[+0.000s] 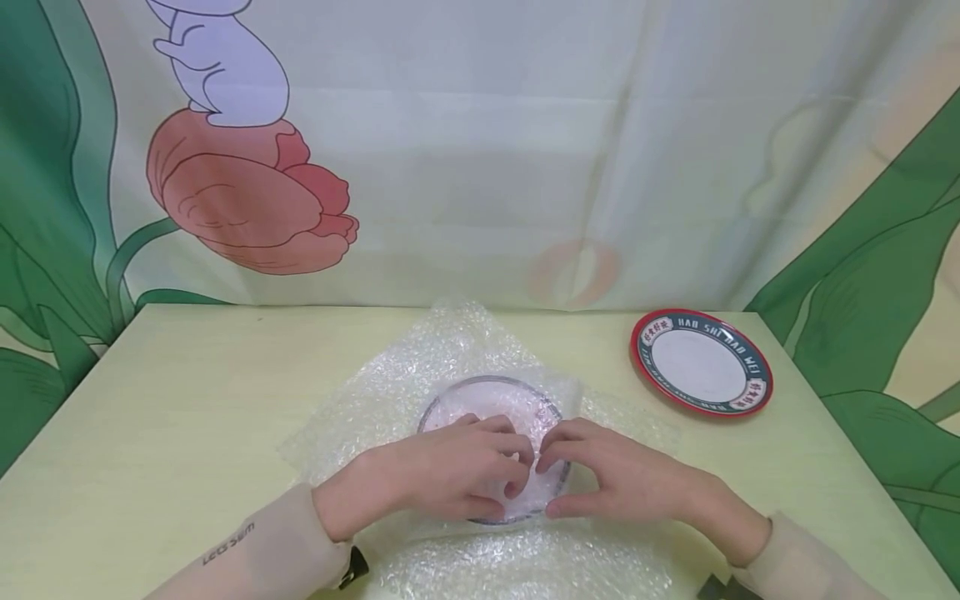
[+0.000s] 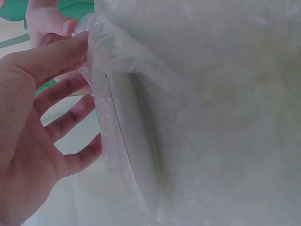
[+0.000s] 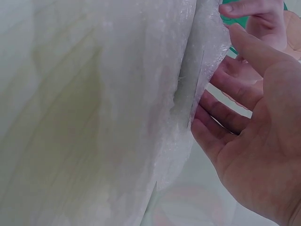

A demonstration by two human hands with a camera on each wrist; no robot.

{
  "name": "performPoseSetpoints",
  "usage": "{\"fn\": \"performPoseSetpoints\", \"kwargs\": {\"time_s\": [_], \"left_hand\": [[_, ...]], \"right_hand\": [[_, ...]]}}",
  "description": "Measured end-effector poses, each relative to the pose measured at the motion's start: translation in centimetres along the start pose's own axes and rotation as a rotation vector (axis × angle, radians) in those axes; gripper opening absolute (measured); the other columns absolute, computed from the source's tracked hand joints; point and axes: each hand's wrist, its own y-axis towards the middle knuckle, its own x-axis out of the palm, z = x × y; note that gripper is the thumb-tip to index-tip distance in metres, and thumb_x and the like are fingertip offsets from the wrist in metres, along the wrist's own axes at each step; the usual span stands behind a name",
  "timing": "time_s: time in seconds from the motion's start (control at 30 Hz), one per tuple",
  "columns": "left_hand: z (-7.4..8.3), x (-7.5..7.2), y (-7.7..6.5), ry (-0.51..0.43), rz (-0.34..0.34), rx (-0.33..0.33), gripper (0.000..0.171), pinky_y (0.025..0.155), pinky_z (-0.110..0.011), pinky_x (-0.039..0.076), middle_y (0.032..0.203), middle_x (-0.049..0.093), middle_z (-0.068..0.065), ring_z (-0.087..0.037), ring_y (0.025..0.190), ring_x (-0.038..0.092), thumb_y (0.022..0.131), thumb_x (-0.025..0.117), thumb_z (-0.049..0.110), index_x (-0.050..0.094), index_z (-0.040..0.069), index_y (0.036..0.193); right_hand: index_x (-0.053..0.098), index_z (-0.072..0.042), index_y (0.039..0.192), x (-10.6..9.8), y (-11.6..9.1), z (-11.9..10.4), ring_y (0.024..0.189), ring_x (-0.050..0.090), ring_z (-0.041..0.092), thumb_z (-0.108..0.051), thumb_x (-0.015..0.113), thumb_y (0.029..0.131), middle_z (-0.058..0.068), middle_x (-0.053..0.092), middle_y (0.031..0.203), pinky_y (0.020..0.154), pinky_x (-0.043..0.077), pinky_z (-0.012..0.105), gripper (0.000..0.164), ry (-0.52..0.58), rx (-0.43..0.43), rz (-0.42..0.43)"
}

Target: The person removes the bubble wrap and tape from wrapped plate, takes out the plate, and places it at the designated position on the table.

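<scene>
A round white plate (image 1: 450, 407) with a dark patterned rim lies on a sheet of bubble wrap (image 1: 465, 337), with a flap of the wrap folded over it. My left hand (image 1: 457, 467) rests on the wrapped plate, fingers bent and fingertips on the plastic. From the other side my right hand (image 1: 611, 471) touches the wrap near the plate's right edge, fingers and thumb spread apart. In the left wrist view the plate (image 2: 134, 146) shows edge-on under the clear wrap. The right wrist view shows fingertips (image 3: 202, 125) against the wrap (image 3: 211, 42).
A second plate (image 1: 701, 360), white with a green lettered band and red rim, lies at the back right of the pale wooden table (image 1: 180, 400). Behind the table hangs a curtain (image 1: 480, 167) printed with a flower and leaves.
</scene>
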Motion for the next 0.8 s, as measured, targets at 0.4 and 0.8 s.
{"fn": "performPoseSetpoints", "kwargs": {"time_s": [0.4,0.8], "left_hand": [[0.22,-0.15,0.36,-0.003,-0.006,-0.004,0.021,0.075,-0.026,0.042,0.099,0.056,0.018,-0.006,0.1,0.048,0.088,0.082,0.033,0.064,0.023,0.094],[0.2,-0.14,0.29,-0.045,-0.017,-0.038,0.024,0.084,-0.033,0.048,0.107,0.061,0.019,-0.004,0.102,0.051,0.089,0.081,0.031,0.068,0.024,0.107]], "right_hand": [[0.068,-0.02,0.115,0.08,0.01,0.1,0.116,0.053,0.009,-0.047,0.071,0.095,-0.012,0.056,0.124,0.102,0.046,0.033,0.034,-0.01,-0.007,0.001],[0.067,-0.02,0.116,0.1,-0.03,0.04,0.117,0.053,0.01,-0.046,0.071,0.096,-0.011,0.057,0.125,0.103,0.046,0.033,0.033,-0.022,-0.017,0.008]]}}
